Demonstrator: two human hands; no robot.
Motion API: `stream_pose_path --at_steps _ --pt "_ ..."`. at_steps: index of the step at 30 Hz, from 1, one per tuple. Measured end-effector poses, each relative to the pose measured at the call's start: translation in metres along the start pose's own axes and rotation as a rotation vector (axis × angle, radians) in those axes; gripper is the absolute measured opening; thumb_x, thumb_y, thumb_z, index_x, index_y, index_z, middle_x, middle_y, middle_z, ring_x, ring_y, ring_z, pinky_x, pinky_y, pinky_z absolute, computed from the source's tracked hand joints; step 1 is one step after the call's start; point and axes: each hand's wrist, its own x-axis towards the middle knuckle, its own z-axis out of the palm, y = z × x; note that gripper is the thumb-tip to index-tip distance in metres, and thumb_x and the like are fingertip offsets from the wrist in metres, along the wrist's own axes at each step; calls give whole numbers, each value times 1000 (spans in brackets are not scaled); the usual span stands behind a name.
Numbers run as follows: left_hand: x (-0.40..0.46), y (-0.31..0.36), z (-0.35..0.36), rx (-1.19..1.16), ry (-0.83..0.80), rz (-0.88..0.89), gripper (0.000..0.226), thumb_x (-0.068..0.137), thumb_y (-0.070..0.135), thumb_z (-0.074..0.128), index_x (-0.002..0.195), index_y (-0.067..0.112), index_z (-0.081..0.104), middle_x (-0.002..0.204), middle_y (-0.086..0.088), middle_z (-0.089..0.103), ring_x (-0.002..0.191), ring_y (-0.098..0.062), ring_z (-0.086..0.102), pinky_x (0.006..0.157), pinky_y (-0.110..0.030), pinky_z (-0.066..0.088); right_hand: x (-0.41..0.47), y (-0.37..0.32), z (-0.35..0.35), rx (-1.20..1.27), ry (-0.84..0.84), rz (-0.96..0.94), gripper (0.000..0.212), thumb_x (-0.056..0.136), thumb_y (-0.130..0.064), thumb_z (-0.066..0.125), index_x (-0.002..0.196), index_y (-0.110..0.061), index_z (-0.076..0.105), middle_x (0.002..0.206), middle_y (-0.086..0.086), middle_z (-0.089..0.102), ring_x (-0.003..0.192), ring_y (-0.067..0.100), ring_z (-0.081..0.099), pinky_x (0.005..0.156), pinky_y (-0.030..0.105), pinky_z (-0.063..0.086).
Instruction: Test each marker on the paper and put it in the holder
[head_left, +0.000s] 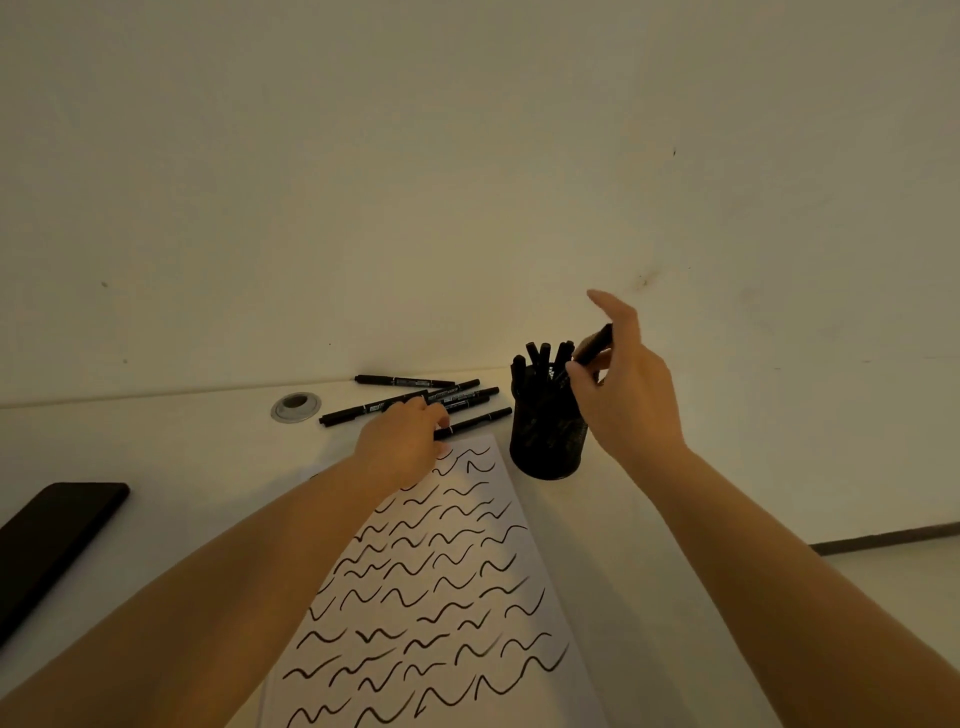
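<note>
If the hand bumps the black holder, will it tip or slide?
The holder looks tall and narrow, with markers crowded at its top, so it may tip. It seems mesh, likely light, so it could slide on the smooth desk.

A dim, yellowish wall (467, 156) rises behind the white desk (182, 457); a metal grommet (295, 407) sits near the wall.

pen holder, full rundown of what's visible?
The holder is a black cylindrical cup, seemingly of mesh, standing upright on the white desk just right of the paper's top corner. Several black markers stand in it, tips splayed above the rim. The right hand hovers at its upper right side, holding another marker over the opening. Its base looks clear of the paper.
</note>
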Motion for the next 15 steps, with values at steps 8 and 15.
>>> stream_pose_path --at_steps 8,15 --pt "11 -4 7 -62 51 -51 30 89 41 49 111 21 54 109 -1 54 96 -19 52 73 -30 41 -1 6 15 -202 -104 -111 51 91 -12 48 137 -30 34 95 4 55 87 20 51 68 32 45" --pt "17 -11 12 -44 30 -76 23 91 35 47 105 20 57 106 -3 54 94 -20 51 71 -32 41 -4 6 16 -267 -157 -156 48 91 -12 44 137 -24 39 85 -1 53 85 27 50 69 36 45"
